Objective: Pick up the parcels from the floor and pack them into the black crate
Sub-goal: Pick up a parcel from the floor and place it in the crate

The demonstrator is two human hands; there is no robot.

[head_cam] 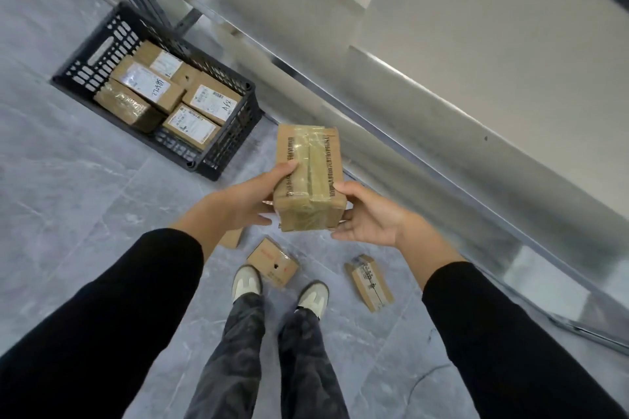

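While left hand (pixel 245 201) and right hand (pixel 369 219) clasp a taped parcel (pixel 308 177), several fill the far-left black crate (pixel 102 56); three floor parcels (pixel 272 264) await.

White label, right parcel (pixel 211 104) in crate (pixel 235 143): handwritten, perhaps "84". Left parcel (pixel 146 82) label: digits unclear. Print on held parcel (pixel 308 177): illegible.

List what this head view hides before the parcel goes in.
1. Head view: floor parcel, mostly behind the left hand and wrist.
2. Head view: held parcel hides its underside and the right hand fingers beneath.
3. Head view: black crate bottom, covered by packed parcels; label print too small.
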